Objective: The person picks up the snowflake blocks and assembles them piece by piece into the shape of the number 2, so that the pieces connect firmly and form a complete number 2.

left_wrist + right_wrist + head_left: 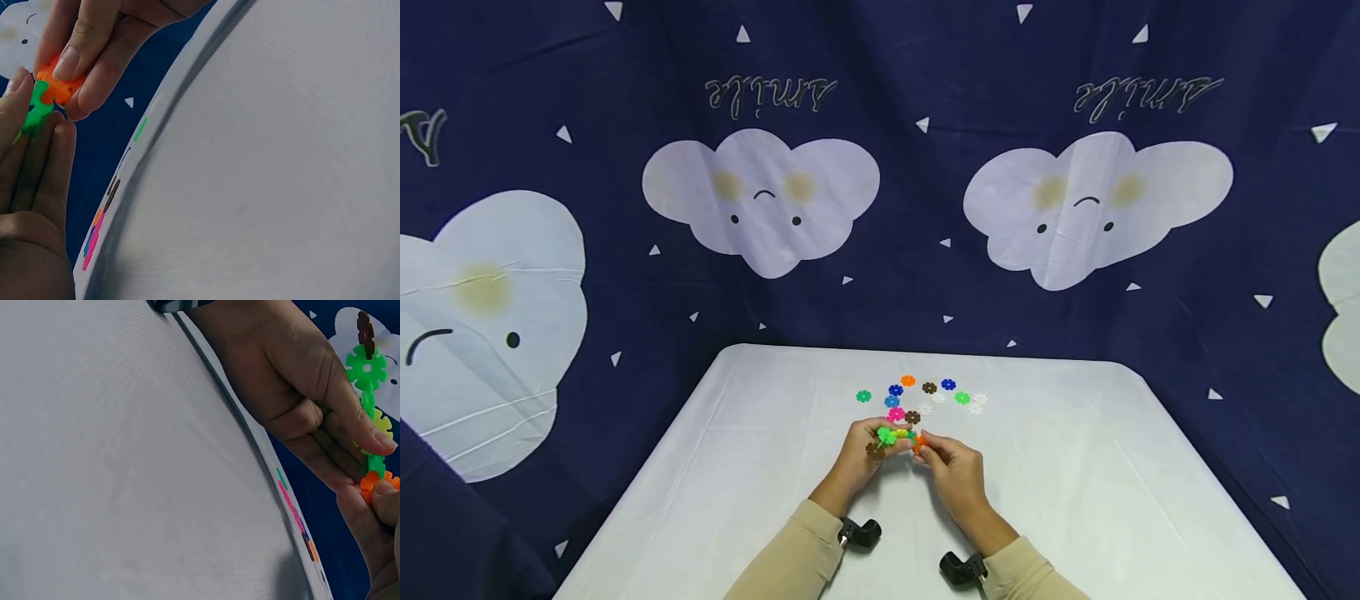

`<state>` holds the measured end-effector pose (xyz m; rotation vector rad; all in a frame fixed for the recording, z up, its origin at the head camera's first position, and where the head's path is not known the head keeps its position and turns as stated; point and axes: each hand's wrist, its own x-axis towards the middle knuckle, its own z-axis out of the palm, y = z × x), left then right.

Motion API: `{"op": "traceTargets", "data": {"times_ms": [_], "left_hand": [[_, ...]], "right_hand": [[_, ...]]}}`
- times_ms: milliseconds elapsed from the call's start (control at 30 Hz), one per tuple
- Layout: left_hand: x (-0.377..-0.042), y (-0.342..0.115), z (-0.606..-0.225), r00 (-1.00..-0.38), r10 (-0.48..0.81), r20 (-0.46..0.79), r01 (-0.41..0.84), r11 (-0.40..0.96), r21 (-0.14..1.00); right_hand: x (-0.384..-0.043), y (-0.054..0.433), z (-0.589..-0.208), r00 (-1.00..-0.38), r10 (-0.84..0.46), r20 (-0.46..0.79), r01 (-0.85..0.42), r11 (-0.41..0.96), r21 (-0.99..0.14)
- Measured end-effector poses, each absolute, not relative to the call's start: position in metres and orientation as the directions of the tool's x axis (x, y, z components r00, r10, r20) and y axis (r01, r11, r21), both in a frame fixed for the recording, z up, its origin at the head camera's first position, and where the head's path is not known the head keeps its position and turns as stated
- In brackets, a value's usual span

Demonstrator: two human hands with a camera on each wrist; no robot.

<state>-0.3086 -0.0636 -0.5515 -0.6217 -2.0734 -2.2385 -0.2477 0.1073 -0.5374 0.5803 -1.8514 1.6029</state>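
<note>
The chain [887,436] runs crosswise, orange end [919,443] rightward; left hand [856,457] pinching mid-chain, right hand [958,475] pinching orange; right-wrist view catches the brown end [365,334], left-wrist doesn't.

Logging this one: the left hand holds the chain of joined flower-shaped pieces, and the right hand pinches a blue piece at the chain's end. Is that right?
Not quite: the right hand pinches an orange piece, not a blue one, as the right wrist view shows. The left hand does hold the chain.
</note>
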Motion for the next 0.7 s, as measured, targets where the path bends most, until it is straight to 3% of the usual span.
{"op": "traceTargets", "data": {"times_ms": [500, 700], "left_hand": [[-0.308, -0.066, -0.551, -0.889, 0.308, 0.339, 0.318, -0.118, 0.941], [-0.306, -0.065, -0.551, -0.898, 0.298, 0.323, 0.301, -0.116, 0.946]], "right_hand": [[-0.249, 0.109, -0.533, -0.653, 0.047, 0.756, -0.731, 0.221, -0.646], [-0.265, 0.115, -0.558, -0.65, 0.018, 0.76, -0.73, 0.266, -0.63]]}}
